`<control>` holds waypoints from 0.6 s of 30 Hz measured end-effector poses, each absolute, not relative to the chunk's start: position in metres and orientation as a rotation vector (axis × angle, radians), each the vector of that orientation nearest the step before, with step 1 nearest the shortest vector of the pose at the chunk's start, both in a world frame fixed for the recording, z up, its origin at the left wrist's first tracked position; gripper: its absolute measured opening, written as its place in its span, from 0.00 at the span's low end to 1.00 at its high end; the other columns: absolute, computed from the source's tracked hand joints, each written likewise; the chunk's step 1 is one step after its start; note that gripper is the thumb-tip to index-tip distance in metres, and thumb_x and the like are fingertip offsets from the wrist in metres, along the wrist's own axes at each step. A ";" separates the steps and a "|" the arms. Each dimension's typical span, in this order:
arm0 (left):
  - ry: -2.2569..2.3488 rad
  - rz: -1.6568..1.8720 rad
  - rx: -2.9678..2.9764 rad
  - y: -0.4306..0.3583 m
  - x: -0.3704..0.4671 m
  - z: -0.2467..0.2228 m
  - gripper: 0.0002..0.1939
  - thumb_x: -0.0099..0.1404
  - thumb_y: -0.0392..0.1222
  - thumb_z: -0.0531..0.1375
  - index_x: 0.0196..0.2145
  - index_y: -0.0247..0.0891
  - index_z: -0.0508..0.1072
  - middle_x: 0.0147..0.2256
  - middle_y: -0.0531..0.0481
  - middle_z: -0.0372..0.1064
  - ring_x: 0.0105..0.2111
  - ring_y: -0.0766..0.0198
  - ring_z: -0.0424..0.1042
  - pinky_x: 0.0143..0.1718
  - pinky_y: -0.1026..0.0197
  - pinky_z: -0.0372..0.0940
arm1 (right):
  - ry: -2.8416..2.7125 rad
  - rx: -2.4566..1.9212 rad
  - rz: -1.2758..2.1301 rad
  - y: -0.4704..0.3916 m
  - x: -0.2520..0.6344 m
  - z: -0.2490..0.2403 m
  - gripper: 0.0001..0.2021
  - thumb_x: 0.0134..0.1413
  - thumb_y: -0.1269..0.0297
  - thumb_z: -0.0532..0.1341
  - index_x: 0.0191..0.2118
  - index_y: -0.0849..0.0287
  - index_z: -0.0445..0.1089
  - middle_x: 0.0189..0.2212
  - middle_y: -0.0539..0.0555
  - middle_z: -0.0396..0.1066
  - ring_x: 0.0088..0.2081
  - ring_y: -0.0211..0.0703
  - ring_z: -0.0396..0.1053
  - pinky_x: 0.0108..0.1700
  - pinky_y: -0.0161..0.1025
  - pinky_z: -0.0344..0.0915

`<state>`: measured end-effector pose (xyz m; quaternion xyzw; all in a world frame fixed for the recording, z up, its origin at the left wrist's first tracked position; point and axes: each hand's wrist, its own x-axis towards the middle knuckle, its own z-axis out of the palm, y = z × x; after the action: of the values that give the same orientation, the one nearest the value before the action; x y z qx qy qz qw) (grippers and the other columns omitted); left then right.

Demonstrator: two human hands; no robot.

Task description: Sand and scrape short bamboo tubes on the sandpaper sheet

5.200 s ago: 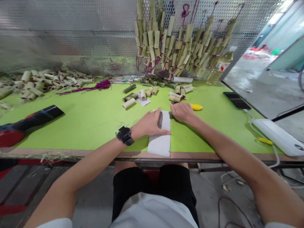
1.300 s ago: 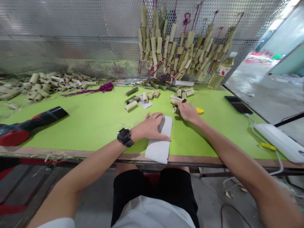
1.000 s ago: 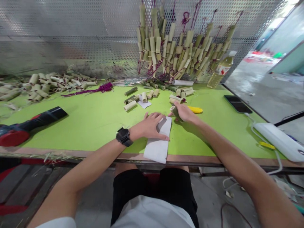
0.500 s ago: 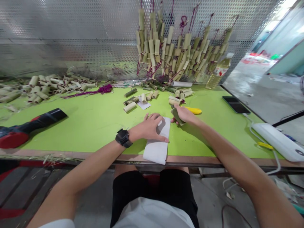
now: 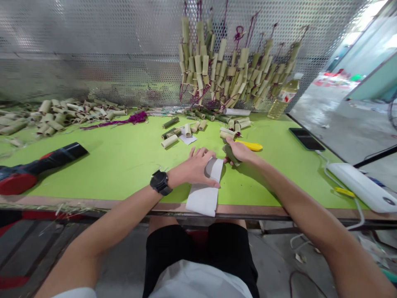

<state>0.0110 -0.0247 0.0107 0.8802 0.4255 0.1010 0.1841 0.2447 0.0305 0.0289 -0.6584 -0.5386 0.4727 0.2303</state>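
My left hand point(image 5: 200, 167), with a black watch on its wrist, lies with spread fingers on a strip of white paper point(image 5: 203, 199) at the table's front edge. To the right, my right hand point(image 5: 240, 151) is closed around a dark green piece point(image 5: 231, 155), which looks like bamboo or a folded sheet; I cannot tell which. A yellow tool point(image 5: 249, 145) lies just beyond my right hand. Cut bamboo tubes point(image 5: 169, 141) are scattered behind my left hand, some by a small paper scrap point(image 5: 187, 139). More tubes point(image 5: 228, 132) lie behind my right hand.
A black and red power tool point(image 5: 40, 165) and a bamboo pile point(image 5: 52, 116) are at left. Purple string point(image 5: 136, 118) lies at the back. Bamboo strings point(image 5: 198, 66) hang on the mesh. At right are a bottle point(image 5: 282, 99), a phone point(image 5: 306, 138) and a white device point(image 5: 361, 186).
The view has shifted slightly. My left hand stays on the paper, and my right hand keeps its hold with the green piece slightly turned.
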 end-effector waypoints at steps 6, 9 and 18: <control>1.199 0.281 2.486 -0.024 0.010 0.010 0.50 0.59 0.80 0.72 0.65 0.45 0.67 0.68 0.33 0.67 0.73 0.28 0.64 0.82 0.25 0.36 | -1.376 -1.745 1.333 0.028 0.240 0.033 0.23 0.85 0.47 0.49 0.46 0.54 0.75 0.33 0.62 0.87 0.23 0.48 0.75 0.26 0.41 0.72; 1.199 0.271 2.471 -0.024 0.009 0.010 0.50 0.60 0.82 0.70 0.63 0.44 0.66 0.68 0.33 0.67 0.73 0.29 0.63 0.83 0.24 0.34 | -1.334 -1.693 1.334 0.027 0.238 0.034 0.21 0.86 0.49 0.48 0.51 0.54 0.74 0.38 0.63 0.89 0.24 0.47 0.76 0.27 0.39 0.70; 1.208 0.294 2.479 -0.024 0.009 0.009 0.50 0.59 0.82 0.71 0.63 0.44 0.66 0.69 0.33 0.67 0.74 0.27 0.61 0.83 0.24 0.37 | -1.186 -1.579 1.421 0.029 0.231 0.023 0.20 0.85 0.45 0.50 0.46 0.51 0.72 0.34 0.58 0.88 0.21 0.44 0.72 0.25 0.39 0.68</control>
<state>0.0088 -0.0242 0.0090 0.8788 0.4282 0.1041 0.1832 0.2310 0.0294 0.0229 -0.6088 -0.4571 0.5477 0.3471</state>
